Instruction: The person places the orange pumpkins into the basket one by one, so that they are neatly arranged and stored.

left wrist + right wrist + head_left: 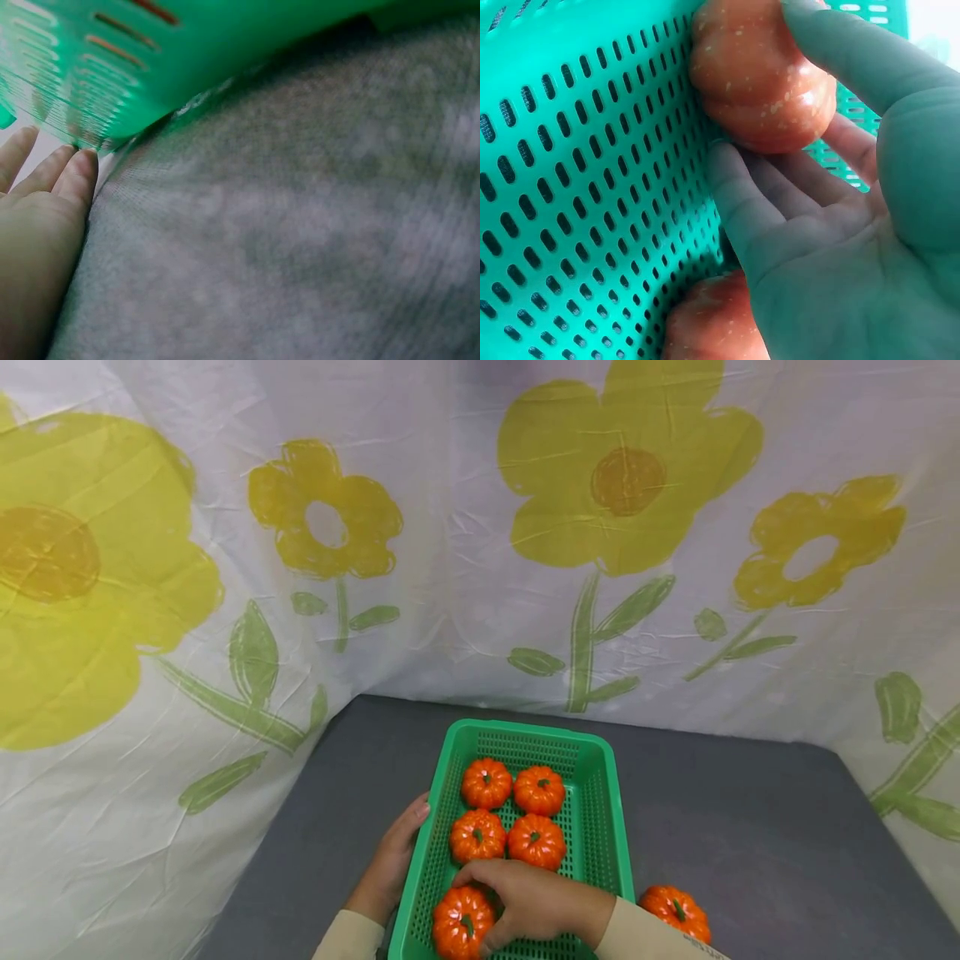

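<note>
Inside the green plastic basket, my right hand grips a small orange pumpkin at the near left corner. In the right wrist view, the thumb lies on one side of that pumpkin and the fingers curve round the other, close to the slotted wall. My left hand rests against the basket's outer left side with its fingers extended. The left wrist view has these fingertips at the basket's lower edge. Farther in, several more pumpkins sit in two columns.
One more orange pumpkin lies on the dark grey table, right of the basket and partly behind my right sleeve. White sheeting printed with yellow flowers stands around the table's back and sides.
</note>
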Demonstrator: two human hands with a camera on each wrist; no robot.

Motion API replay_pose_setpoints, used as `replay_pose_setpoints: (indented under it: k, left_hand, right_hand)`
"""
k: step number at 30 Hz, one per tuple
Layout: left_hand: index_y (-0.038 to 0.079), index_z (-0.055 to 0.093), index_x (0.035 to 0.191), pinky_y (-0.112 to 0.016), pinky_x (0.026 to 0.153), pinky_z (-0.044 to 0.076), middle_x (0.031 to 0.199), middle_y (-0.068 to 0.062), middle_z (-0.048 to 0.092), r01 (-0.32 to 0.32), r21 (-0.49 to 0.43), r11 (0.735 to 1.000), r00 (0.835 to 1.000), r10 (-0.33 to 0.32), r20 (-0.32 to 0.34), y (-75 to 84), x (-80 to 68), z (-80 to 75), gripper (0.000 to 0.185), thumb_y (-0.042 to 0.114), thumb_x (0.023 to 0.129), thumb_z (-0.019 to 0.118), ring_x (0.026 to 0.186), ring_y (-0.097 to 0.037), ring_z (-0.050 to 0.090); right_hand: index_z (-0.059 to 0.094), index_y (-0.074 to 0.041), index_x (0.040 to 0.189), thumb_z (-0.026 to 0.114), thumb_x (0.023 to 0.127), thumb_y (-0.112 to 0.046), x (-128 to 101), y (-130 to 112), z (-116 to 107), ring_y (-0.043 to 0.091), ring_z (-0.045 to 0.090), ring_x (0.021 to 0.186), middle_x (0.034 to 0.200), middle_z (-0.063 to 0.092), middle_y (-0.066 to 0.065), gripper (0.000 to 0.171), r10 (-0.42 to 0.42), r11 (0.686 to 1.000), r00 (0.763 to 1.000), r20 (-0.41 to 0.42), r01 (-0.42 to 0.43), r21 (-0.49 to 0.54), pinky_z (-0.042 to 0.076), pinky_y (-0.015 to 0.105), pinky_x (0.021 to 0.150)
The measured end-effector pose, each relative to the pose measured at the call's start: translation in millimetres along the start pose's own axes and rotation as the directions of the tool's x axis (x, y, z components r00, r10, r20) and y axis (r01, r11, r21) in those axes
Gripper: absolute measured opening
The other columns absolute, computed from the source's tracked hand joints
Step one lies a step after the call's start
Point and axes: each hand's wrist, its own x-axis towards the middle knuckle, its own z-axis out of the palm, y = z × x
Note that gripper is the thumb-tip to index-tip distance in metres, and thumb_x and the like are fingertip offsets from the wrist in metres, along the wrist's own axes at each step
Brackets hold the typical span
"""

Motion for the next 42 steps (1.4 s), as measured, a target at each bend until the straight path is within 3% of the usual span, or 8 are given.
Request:
replay_pose_setpoints:
  k: [12, 24, 32, 38, 42]
  left_hand:
    - [0.006, 0.023, 0.172, -0.046, 0.109, 0.049, 0.166, -0.028, 0.034, 0.011, -0.005, 1.000, 1.000, -0.011, 0.003, -0.9, 0.4, -1.4, 0.064, 0.041, 0.119, 0.032, 0.139, -0.031, 0.051]
    - [0.007, 0.024, 0.172, -0.047, 0.110, 0.049, 0.166, -0.027, 0.034, 0.014, -0.002, 1.000, 1.000, -0.014, 0.006, -1.4, 0.3, -1.8, 0.064, 0.043, 0.119, 0.032, 0.140, -0.032, 0.051]
    - [0.007, 0.024, 0.172, -0.046, 0.108, 0.051, 0.162, -0.028, 0.038, 0.005, 0.011, 1.000, 1.000, -0.005, 0.004, -1.8, 0.2, -2.2, 0.064, 0.044, 0.119, 0.032, 0.137, -0.031, 0.055]
    - [0.006, 0.024, 0.172, -0.047, 0.107, 0.052, 0.159, -0.028, 0.041, -0.007, -0.008, 1.000, 1.000, 0.008, 0.029, -1.8, 0.2, -2.0, 0.063, 0.041, 0.120, 0.030, 0.132, -0.029, 0.058]
    - [0.005, 0.024, 0.171, -0.047, 0.105, 0.053, 0.158, -0.028, 0.042, -0.011, -0.006, 1.000, 1.000, 0.011, 0.029, -1.3, -0.2, -1.6, 0.063, 0.041, 0.120, 0.030, 0.130, -0.028, 0.059]
  right_hand:
    - [0.066, -0.015, 0.139, 0.095, 0.084, -0.012, -2, 1, -3, 0.004, 0.059, 0.117, 0.137, 0.063, -0.011, 0.063, 0.000, 0.993, 1.000, -0.016, 0.002, 0.116, 0.051, 0.029, 0.099]
    - [0.061, -0.011, 0.148, 0.086, 0.094, -0.009, -7, -5, -9, 0.027, 0.053, 0.143, 0.152, 0.060, 0.007, 0.060, 0.035, 0.940, 0.999, -0.014, -0.028, 0.339, 0.055, 0.033, 0.098]
    - [0.061, -0.012, 0.148, 0.084, 0.095, -0.010, -11, -9, -10, 0.025, 0.055, 0.134, 0.148, 0.061, 0.004, 0.058, 0.038, 0.924, 0.998, -0.049, -0.016, 0.383, 0.057, 0.037, 0.096]
    - [0.059, -0.010, 0.150, 0.082, 0.098, -0.011, -13, -9, -12, 0.032, 0.056, 0.132, 0.145, 0.061, 0.000, 0.057, -0.007, 0.920, 0.996, -0.087, 0.040, 0.391, 0.057, 0.036, 0.094]
    - [0.056, -0.007, 0.153, 0.081, 0.099, -0.009, -13, -8, -15, 0.037, 0.057, 0.133, 0.148, 0.060, 0.008, 0.059, -0.036, 0.908, 0.992, -0.120, 0.083, 0.410, 0.058, 0.038, 0.094]
